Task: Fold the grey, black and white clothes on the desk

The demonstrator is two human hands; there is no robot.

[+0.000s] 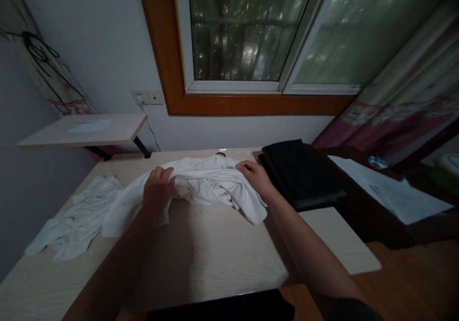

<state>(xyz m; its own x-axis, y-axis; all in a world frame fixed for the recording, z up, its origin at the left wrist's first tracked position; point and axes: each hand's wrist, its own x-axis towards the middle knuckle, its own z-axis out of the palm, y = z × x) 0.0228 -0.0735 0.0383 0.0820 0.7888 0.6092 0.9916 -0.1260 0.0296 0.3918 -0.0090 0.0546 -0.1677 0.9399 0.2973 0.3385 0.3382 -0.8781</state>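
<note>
A white garment point(210, 187), bunched in the middle with a sleeve-like part at each side, lies across the far part of the wooden table point(222, 254). On its left side my left hand point(158, 187) grips the cloth, thumb towards the middle. My right hand point(254, 176) pinches the garment's upper right edge between thumb and fingers. Folds hide the garment's exact shape. Left of it, a second white cloth point(81, 215) lies crumpled on the table, touched by neither hand.
Folded black cloth point(299, 170) is stacked at the table's right end. A small raised shelf point(122, 129) with a paper stands at the back left. The window point(251, 29) is behind the table. To the right, a dark surface carries a large white sheet point(387, 187).
</note>
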